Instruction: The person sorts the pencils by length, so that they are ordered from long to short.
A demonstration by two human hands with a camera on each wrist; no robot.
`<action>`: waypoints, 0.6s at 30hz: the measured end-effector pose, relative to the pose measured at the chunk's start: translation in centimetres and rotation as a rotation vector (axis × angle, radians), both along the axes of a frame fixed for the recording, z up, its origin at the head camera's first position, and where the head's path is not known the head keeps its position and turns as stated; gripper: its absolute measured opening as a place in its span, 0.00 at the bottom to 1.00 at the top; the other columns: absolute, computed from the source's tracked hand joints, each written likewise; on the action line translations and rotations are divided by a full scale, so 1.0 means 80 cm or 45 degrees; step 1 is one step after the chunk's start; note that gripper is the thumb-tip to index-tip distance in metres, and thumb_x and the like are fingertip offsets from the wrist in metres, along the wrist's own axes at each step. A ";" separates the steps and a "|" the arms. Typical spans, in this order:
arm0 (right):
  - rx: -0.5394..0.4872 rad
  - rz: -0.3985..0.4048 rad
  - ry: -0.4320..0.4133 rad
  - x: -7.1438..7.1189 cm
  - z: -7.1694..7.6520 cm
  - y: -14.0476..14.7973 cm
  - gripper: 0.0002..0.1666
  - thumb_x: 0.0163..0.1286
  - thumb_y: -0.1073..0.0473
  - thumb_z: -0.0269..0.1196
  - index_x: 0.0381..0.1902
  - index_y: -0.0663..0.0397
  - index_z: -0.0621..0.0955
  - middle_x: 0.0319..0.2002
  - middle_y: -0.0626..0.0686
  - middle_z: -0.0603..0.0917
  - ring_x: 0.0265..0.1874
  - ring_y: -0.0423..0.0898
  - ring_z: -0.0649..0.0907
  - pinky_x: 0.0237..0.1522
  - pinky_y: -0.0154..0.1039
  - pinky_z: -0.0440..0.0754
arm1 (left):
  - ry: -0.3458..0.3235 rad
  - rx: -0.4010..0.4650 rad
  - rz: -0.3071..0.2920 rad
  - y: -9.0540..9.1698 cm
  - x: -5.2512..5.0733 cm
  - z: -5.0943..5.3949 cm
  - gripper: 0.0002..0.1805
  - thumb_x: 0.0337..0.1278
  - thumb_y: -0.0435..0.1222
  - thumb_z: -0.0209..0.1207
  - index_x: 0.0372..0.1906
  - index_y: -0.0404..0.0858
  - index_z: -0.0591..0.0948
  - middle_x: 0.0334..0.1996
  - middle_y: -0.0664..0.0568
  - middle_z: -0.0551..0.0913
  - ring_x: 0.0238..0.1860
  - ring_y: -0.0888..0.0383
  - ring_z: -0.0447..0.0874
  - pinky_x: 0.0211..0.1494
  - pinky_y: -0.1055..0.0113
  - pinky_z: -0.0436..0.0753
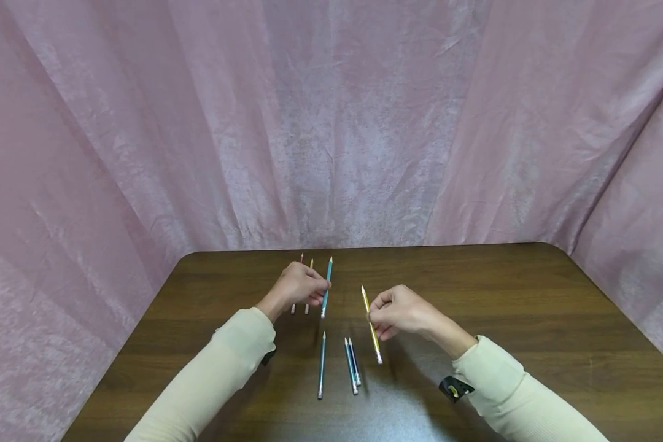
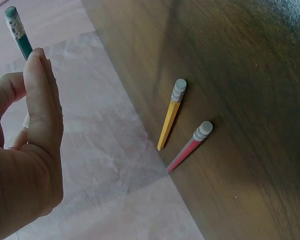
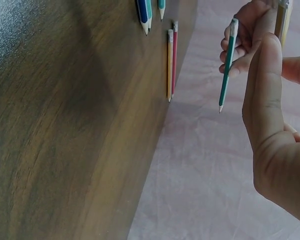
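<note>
In the head view my left hand (image 1: 297, 283) pinches a teal pencil (image 1: 328, 273) above the table, tip away from me and eraser end nearer. My right hand (image 1: 406, 312) pinches a yellow pencil (image 1: 375, 341) around its middle, also raised and tilted. Below and beside the left hand, a red pencil (image 2: 187, 151) and an orange-yellow pencil (image 2: 170, 120) lie on the table; the hand partly covers both in the head view. Closer to me lie a single teal pencil (image 1: 322, 365) and, to its right, a light blue pencil (image 1: 350, 362) alongside a dark blue one (image 1: 355, 362).
The brown wooden table (image 1: 503, 288) has rounded far corners. Pink curtains (image 1: 359, 123) hang behind it and at both sides. Dark straps with small devices (image 1: 455, 388) sit at the wrists by the pale sleeves (image 1: 221, 362).
</note>
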State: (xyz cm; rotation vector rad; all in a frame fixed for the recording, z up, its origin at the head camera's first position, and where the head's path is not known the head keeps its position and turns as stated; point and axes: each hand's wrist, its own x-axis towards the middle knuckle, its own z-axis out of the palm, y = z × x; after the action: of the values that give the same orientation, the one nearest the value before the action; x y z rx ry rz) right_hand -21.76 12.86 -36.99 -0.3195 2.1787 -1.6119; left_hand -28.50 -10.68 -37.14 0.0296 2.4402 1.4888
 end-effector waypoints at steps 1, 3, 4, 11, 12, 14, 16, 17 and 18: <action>-0.004 0.002 0.001 0.000 0.000 0.000 0.07 0.57 0.70 0.59 0.34 0.70 0.79 0.22 0.52 0.80 0.20 0.42 0.82 0.27 0.36 0.89 | 0.001 0.002 0.005 0.000 -0.001 -0.001 0.07 0.60 0.28 0.65 0.38 0.24 0.86 0.20 0.47 0.85 0.16 0.64 0.81 0.31 0.65 0.90; -0.011 0.003 0.002 0.000 0.000 0.000 0.07 0.57 0.70 0.60 0.34 0.70 0.79 0.22 0.52 0.80 0.20 0.42 0.82 0.27 0.36 0.89 | 0.005 0.015 0.016 0.000 -0.003 -0.002 0.07 0.60 0.28 0.65 0.38 0.24 0.86 0.20 0.47 0.84 0.16 0.63 0.81 0.28 0.67 0.89; -0.012 0.005 0.004 0.001 0.000 0.000 0.07 0.57 0.70 0.60 0.34 0.70 0.79 0.22 0.52 0.80 0.20 0.42 0.82 0.27 0.36 0.89 | 0.008 0.022 0.020 0.000 -0.004 -0.003 0.07 0.60 0.27 0.65 0.38 0.24 0.86 0.19 0.47 0.84 0.16 0.64 0.81 0.26 0.69 0.88; -0.012 0.010 0.002 0.003 0.001 0.000 0.08 0.58 0.70 0.60 0.35 0.70 0.79 0.23 0.53 0.81 0.21 0.42 0.83 0.28 0.37 0.89 | -0.002 0.079 0.039 -0.002 -0.011 -0.009 0.08 0.60 0.26 0.64 0.38 0.21 0.85 0.18 0.47 0.82 0.15 0.63 0.80 0.28 0.67 0.89; -0.013 0.009 0.001 0.003 0.001 0.000 0.08 0.58 0.70 0.60 0.35 0.71 0.79 0.23 0.53 0.81 0.21 0.43 0.83 0.28 0.37 0.89 | -0.002 0.083 0.043 -0.003 -0.012 -0.009 0.08 0.60 0.26 0.64 0.38 0.22 0.85 0.18 0.47 0.82 0.15 0.63 0.81 0.27 0.67 0.89; -0.012 0.011 -0.003 0.004 0.001 -0.001 0.08 0.58 0.70 0.60 0.36 0.71 0.79 0.24 0.53 0.80 0.21 0.43 0.83 0.28 0.37 0.89 | -0.002 0.090 0.051 -0.003 -0.013 -0.010 0.08 0.60 0.26 0.64 0.38 0.22 0.85 0.18 0.47 0.83 0.15 0.63 0.81 0.26 0.69 0.88; -0.010 0.011 -0.005 0.005 0.001 -0.001 0.08 0.58 0.70 0.60 0.36 0.71 0.79 0.24 0.53 0.80 0.21 0.43 0.83 0.28 0.38 0.89 | -0.004 0.093 0.062 -0.003 -0.014 -0.011 0.07 0.60 0.26 0.64 0.37 0.22 0.85 0.17 0.47 0.82 0.15 0.63 0.80 0.24 0.71 0.87; -0.008 0.011 -0.005 0.006 0.001 -0.001 0.08 0.58 0.70 0.60 0.36 0.71 0.79 0.24 0.53 0.80 0.21 0.43 0.83 0.28 0.37 0.89 | -0.004 0.094 0.065 -0.003 -0.015 -0.011 0.07 0.60 0.26 0.64 0.37 0.22 0.85 0.17 0.47 0.82 0.15 0.63 0.80 0.23 0.72 0.86; -0.008 0.011 -0.006 0.006 0.001 -0.001 0.08 0.58 0.70 0.60 0.36 0.71 0.79 0.24 0.53 0.80 0.21 0.43 0.83 0.28 0.37 0.89 | -0.005 0.096 0.067 -0.003 -0.016 -0.012 0.07 0.60 0.26 0.64 0.38 0.22 0.85 0.17 0.47 0.82 0.15 0.64 0.80 0.22 0.73 0.85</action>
State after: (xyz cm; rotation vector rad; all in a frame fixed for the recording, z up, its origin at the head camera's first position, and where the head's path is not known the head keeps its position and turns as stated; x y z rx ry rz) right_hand -21.25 12.79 -36.91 -0.3261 2.1663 -1.6134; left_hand -29.75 -10.90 -38.12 -0.0226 2.3983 1.6016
